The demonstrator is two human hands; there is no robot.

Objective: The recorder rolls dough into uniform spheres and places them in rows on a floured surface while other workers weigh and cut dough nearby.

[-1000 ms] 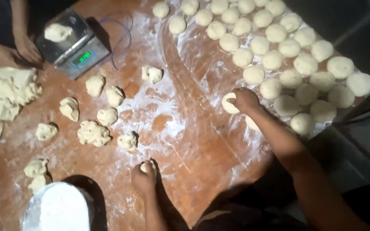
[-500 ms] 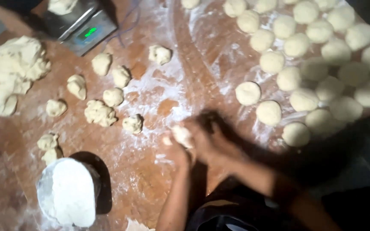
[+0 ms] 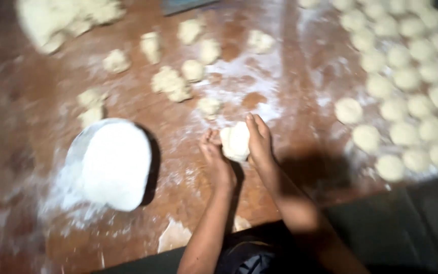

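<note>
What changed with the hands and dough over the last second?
The right hand left the rows of round dough balls and came back to the left hand; both now hold one pale dough piece between them. The white flour bowl and rough dough pieces lie as before.

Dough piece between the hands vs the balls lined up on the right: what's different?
The dough piece is pressed between the left hand and right hand; the rounded balls lie untouched on the floured table. The piece looks blocky and uneven, the balls smooth and round. It is alone; they sit in close rows. Both are pale dough, similar in size.
</note>
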